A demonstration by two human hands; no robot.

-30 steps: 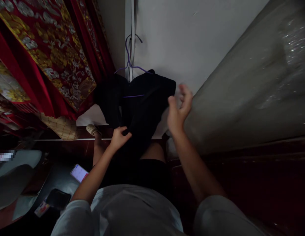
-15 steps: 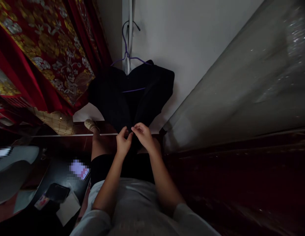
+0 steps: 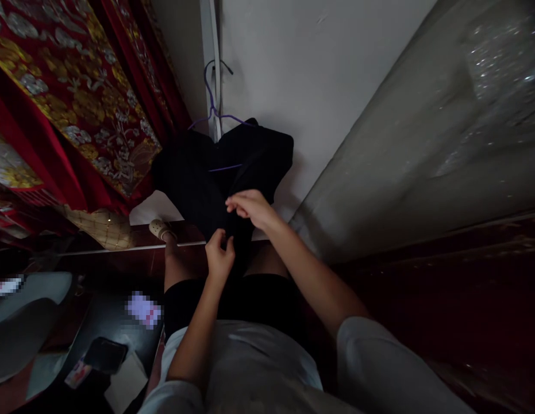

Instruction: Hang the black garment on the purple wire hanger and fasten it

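My left hand [image 3: 219,261] stays curled low at the front of one black garment [image 3: 269,155], while my right hand [image 3: 255,209], beside it half a second ago, has moved higher with fingertips drawn together, so I judge the handling now spans two spots; whether either of my two hands grips cloth, I cannot tell. Beyond them, the garment hangs by one purple hanger [image 3: 212,109] before one pale wall [image 3: 319,69].

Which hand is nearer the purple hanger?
The right hand: it is in front of the dark garment, below the purple hanger. The left hand sits lower, closer to the black shorts.
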